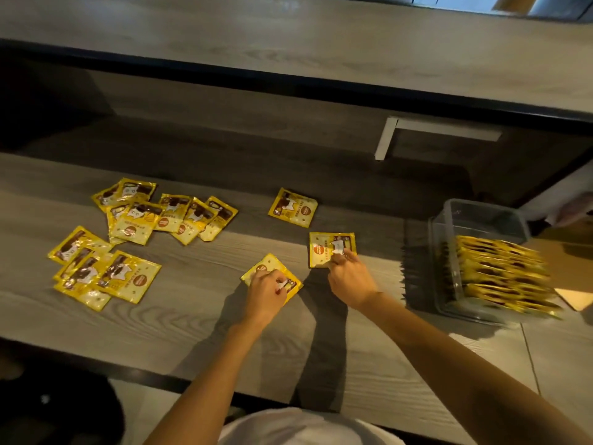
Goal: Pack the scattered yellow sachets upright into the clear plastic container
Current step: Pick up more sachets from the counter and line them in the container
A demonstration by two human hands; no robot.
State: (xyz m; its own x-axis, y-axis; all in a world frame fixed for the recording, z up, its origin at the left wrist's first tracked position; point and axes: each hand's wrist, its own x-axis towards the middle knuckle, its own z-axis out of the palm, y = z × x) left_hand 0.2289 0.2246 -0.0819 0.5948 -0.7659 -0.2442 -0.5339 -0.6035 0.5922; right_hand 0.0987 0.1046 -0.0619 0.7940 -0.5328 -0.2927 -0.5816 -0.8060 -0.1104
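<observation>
Both hands press curled fingers on flat sachets: left hand point(268, 289) on one sachet point(269, 268), right hand point(348, 279) on another point(324, 248). Pinch edges cleanly; clear container point(475, 216) sits at three o'clock, half-filled with upright sachets.

Glossy foil sachets point(293, 207); matt woodgrain table point(199, 303).

A grey wood-grain tabletop point(179, 322) fills the foreground. Behind it runs a raised ledge point(288, 36) with a dark edge. Under the ledge sits a white bracket point(388, 136). A cardboard piece point(574, 268) lies at far right.
</observation>
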